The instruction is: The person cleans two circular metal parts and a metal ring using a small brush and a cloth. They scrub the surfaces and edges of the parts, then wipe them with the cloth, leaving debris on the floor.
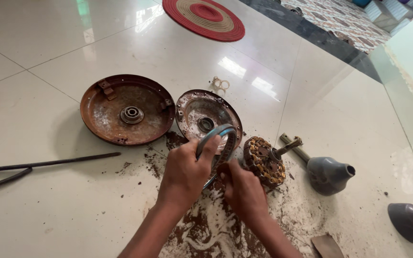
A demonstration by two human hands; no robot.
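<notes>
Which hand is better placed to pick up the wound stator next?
Probably right: the right hand lies beside the wound stator, while the left hand grips the metal ring.

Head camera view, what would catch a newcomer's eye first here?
Probably the two hands at centre: the left hand grips a grey metal ring held on edge, and the right hand is close against its lower part, over rusty dirt strewn on the white floor. Behind lie a big rusty cover and a smaller one, with a copper-wound stator to the right.
</notes>
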